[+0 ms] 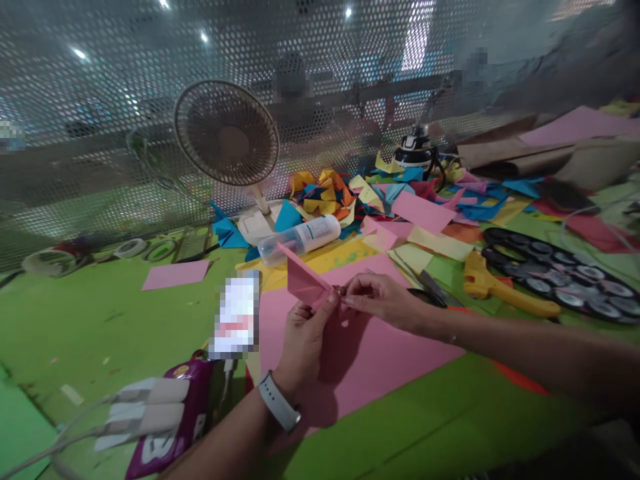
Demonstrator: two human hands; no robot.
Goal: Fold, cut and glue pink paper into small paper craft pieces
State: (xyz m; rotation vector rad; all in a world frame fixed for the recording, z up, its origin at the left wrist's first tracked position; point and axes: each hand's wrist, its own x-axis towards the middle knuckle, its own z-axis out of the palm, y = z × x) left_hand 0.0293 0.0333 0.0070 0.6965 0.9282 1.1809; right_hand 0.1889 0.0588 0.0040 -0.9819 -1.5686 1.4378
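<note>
A folded piece of pink paper stands up from the fingers of my left hand, which pinches its lower corner. My right hand meets it at that corner, with thumb and fingertips closed on the paper's end. The fingers partly hide what is being pinched there. Both hands are just above a large pink sheet lying on the green table. A clear bottle with a white label lies on its side behind the folded paper.
A blurred phone and a purple pouch with white plugs and cables lie at left. A small fan stands behind, beside many folded coloured papers. At right are a yellow-handled tool and a black palette.
</note>
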